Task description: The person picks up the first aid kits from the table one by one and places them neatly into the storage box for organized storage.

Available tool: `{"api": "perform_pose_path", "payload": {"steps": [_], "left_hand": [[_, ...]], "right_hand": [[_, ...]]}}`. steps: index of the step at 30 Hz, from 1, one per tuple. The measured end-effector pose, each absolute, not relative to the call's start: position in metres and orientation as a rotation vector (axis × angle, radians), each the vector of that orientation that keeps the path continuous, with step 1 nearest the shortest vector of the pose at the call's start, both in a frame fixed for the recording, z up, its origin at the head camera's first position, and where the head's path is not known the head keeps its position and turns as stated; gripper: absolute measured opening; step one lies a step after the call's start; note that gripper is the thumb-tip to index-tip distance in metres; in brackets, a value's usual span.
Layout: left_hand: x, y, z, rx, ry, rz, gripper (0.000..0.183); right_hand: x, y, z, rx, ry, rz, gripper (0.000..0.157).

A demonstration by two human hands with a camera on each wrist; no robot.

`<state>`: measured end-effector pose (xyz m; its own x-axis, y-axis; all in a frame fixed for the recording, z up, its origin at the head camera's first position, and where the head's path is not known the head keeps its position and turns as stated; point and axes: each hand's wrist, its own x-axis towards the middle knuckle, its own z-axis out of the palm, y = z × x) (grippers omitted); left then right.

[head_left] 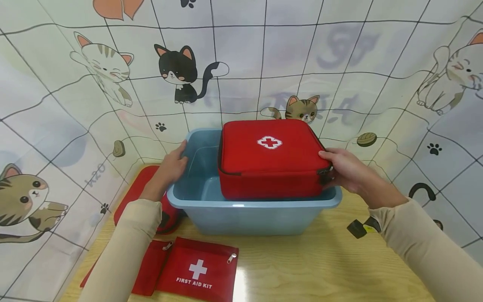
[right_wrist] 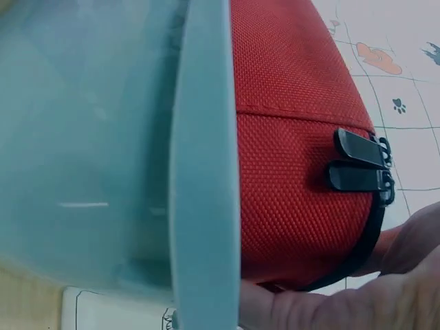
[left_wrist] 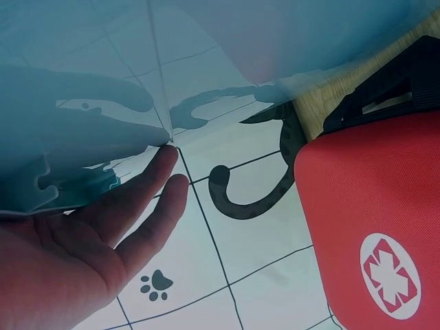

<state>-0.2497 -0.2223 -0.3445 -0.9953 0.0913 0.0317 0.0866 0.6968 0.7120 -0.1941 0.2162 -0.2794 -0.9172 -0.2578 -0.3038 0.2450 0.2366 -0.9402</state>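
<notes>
A red zippered first aid bag (head_left: 271, 159) with a white-outlined cross lies in the right part of a light blue plastic basin (head_left: 245, 216), its top above the rim. My right hand (head_left: 349, 172) grips the bag's right end, thumb on the top edge and fingers lower down. Two black zipper pulls (right_wrist: 357, 168) hang at that end in the right wrist view. At the basin's left rim, my left hand (head_left: 171, 167) holds on, with fingers (left_wrist: 161, 206) stretched along the outer wall in the left wrist view. Its thumb is hidden there.
Left of the basin lies another red bag (left_wrist: 371, 206) with a black handle. Two flat red pouches (head_left: 198, 268) lie in front on the wooden table (head_left: 302, 268). A small black item (head_left: 356, 228) sits near my right sleeve. Cat-printed sheeting (head_left: 241, 54) surrounds the table.
</notes>
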Motion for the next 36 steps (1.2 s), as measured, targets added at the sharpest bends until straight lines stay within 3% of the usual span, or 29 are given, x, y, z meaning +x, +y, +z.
{"api": "perform_pose_path", "payload": {"steps": [11,19,27,36], "left_hand": [[-0.249,-0.223,-0.345,0.109,2.878,1.203,0.065],[-0.249,-0.219,-0.344,0.099,2.863,1.217,0.065],[-0.248,-0.219,-0.345,0.106,2.846,1.230,0.066],[-0.248,-0.218,-0.344,0.089,2.848,1.240,0.064]], "right_hand": [[-0.190,0.230,-0.277,-0.015,2.294,-1.722,0.056],[-0.201,0.238,-0.303,-0.108,2.895,-1.555,0.051],[-0.219,0.251,-0.332,-0.232,2.918,-1.400,0.066],[-0.231,0.249,-0.341,-0.162,2.730,-1.439,0.075]]}}
